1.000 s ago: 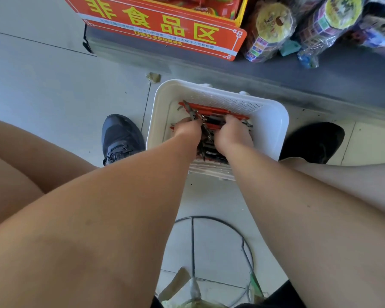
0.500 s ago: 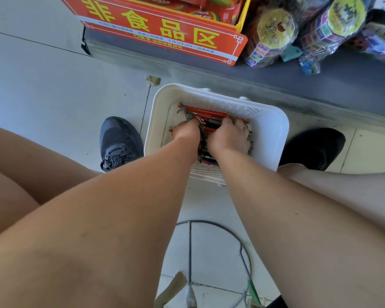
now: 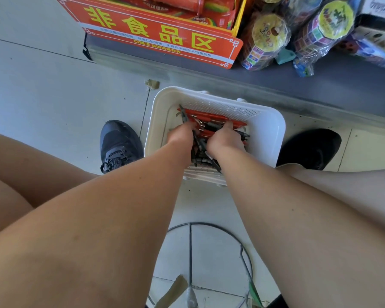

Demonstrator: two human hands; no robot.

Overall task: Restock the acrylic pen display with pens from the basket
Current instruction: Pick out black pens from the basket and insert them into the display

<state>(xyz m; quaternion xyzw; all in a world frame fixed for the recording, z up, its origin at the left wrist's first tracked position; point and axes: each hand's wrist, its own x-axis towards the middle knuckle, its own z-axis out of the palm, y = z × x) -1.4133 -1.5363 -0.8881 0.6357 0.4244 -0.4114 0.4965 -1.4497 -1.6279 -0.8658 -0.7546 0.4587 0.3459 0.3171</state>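
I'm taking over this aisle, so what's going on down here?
A person leans over a white basket on the floor beside a shelf. The left hand and right hand are both down in it, fingers curled into a heap of red and black pens, apparently gathering a bunch. The acrylic display is not in view.
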